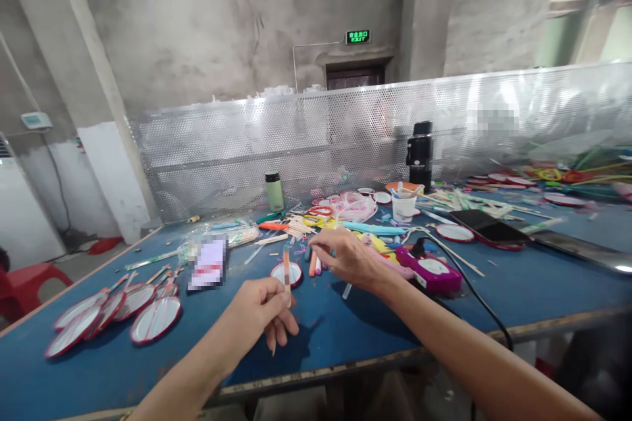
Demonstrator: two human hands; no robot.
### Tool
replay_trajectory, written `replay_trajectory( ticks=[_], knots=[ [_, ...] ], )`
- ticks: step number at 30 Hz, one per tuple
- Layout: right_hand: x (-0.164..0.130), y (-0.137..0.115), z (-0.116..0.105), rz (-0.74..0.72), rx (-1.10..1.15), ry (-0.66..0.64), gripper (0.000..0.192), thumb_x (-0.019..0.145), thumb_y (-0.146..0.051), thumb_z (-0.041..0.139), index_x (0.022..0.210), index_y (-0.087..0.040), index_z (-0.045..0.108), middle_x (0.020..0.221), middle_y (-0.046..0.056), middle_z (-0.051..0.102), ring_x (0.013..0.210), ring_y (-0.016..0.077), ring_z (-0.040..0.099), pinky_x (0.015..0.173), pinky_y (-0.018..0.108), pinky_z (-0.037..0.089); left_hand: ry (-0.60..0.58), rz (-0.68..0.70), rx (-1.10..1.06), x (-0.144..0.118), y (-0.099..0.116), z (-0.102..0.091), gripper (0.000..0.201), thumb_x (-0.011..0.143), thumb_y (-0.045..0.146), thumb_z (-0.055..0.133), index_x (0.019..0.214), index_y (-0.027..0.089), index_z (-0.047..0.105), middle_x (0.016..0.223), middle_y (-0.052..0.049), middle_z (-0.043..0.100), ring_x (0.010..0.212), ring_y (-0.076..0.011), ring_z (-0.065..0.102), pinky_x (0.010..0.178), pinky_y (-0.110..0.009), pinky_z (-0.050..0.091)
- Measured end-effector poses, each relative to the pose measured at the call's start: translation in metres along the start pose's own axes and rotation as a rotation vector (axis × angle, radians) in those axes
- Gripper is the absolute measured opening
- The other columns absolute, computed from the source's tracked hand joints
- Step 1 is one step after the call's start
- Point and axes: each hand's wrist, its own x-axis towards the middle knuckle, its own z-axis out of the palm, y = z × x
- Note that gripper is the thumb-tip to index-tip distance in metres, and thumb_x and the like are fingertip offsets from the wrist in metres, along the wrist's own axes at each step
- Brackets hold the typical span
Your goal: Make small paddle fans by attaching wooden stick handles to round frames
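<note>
Above the near part of the blue table (345,342), a slim banded stick (286,266) is pinched upright between thumb and forefinger of the left hand (270,306), whose other fingers are loosely curled. Slightly beyond it, to the right, the right hand (348,256) is held palm down with fingers bent; whether anything is gripped there cannot be told. Just under those fingers, small coloured rods (313,264) are seen, and right of the wrist a purple box (449,281) is placed. Behind the stick, a red-rimmed disc (295,273) is partly hidden. Left of the left hand, similar discs (155,320) are heaped. Well beyond both hands, a green bottle (274,193), a white cup (403,209) and a black flask (421,156) are stood before a perforated panel (222,151).
</note>
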Motion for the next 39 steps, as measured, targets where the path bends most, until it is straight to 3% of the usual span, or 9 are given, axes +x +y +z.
replay_trajectory(
  ticks=[4, 11, 18, 23, 28, 32, 36, 39],
  knots=[
    [0.000, -0.008, 0.006, 0.093, 0.204, -0.017, 0.019, 0.091, -0.019, 0.053, 0.087, -0.018, 0.072, 0.070, -0.001, 0.069, 0.057, 0.0099, 0.060, 0.060, 0.021, 0.045, 0.015, 0.050, -0.005, 0.015, 0.013, -0.009, 0.033, 0.078, 0.047, 0.065, 0.073, 0.017, 0.054, 0.066, -0.007, 0.074, 0.045, -0.0110, 0.060, 0.039, -0.019, 0.041],
    [0.002, -0.021, 0.021, 0.298, 0.467, -0.059, 0.022, 0.085, -0.029, 0.060, 0.070, -0.017, 0.071, 0.051, -0.004, 0.058, 0.044, 0.0076, 0.051, 0.040, 0.017, 0.034, 0.009, 0.105, -0.022, 0.044, 0.014, -0.010, 0.035, 0.079, 0.051, 0.065, 0.077, 0.017, 0.054, 0.068, -0.006, 0.074, 0.043, -0.0114, 0.061, 0.038, -0.020, 0.044],
    [0.006, -0.031, 0.028, 0.533, 0.724, -0.069, 0.028, 0.079, -0.042, 0.061, 0.065, -0.017, 0.061, 0.042, -0.007, 0.051, 0.034, 0.0068, 0.043, 0.034, 0.017, 0.034, 0.028, 0.125, 0.067, 0.044, 0.015, -0.008, 0.033, 0.083, 0.050, 0.059, 0.074, 0.019, 0.051, 0.056, -0.002, 0.069, 0.037, -0.0116, 0.057, 0.033, -0.018, 0.036],
    [0.009, -0.037, 0.033, 0.625, 0.813, -0.059, 0.030, 0.075, -0.046, 0.063, 0.064, -0.018, 0.057, 0.041, -0.008, 0.049, 0.034, 0.0064, 0.043, 0.033, 0.017, 0.034, 0.032, 0.152, 0.185, 0.042, 0.017, -0.011, 0.034, 0.088, 0.051, 0.051, 0.074, 0.020, 0.051, 0.057, -0.003, 0.068, 0.037, -0.0128, 0.056, 0.033, -0.019, 0.033],
    [0.008, -0.035, 0.033, 0.681, 0.807, -0.059, 0.031, 0.073, -0.045, 0.065, 0.063, -0.018, 0.056, 0.039, -0.008, 0.049, 0.031, 0.0058, 0.043, 0.030, 0.015, 0.031, 0.069, 0.202, 0.433, 0.042, 0.016, -0.036, 0.032, 0.085, 0.048, 0.056, 0.069, 0.020, 0.056, 0.058, -0.003, 0.069, 0.038, -0.0143, 0.053, 0.040, -0.024, 0.034],
    [0.004, -0.034, 0.028, 0.727, 0.807, -0.060, 0.028, 0.072, -0.042, 0.064, 0.062, -0.017, 0.055, 0.053, -0.004, 0.063, 0.032, 0.0054, 0.047, 0.030, 0.016, 0.037, 0.203, 0.239, 0.659, 0.043, 0.005, -0.065, 0.025, 0.073, 0.042, 0.069, 0.084, 0.020, 0.064, 0.078, -0.005, 0.071, 0.070, -0.0235, 0.065, 0.058, -0.027, 0.040],
    [-0.002, -0.036, 0.025, 0.777, 0.811, -0.094, 0.022, 0.069, -0.036, 0.064, 0.062, -0.017, 0.056, 0.056, -0.002, 0.066, 0.031, 0.0053, 0.047, 0.028, 0.017, 0.037, 0.114, 0.202, 0.839, 0.050, -0.006, -0.070, 0.051, 0.062, 0.041, 0.078, 0.107, 0.020, 0.066, 0.110, -0.011, 0.070, 0.103, -0.0339, 0.064, 0.082, -0.037, 0.047],
    [-0.006, -0.037, 0.025, 0.804, 0.815, -0.111, 0.019, 0.067, -0.034, 0.065, 0.064, -0.017, 0.057, 0.057, -0.002, 0.067, 0.032, 0.0060, 0.049, 0.028, 0.017, 0.038, 0.047, 0.191, 0.931, 0.056, -0.006, -0.064, 0.070, 0.058, 0.040, 0.081, 0.121, 0.019, 0.061, 0.131, -0.016, 0.061, 0.123, -0.0389, 0.053, 0.099, -0.044, 0.043]
  ],
)
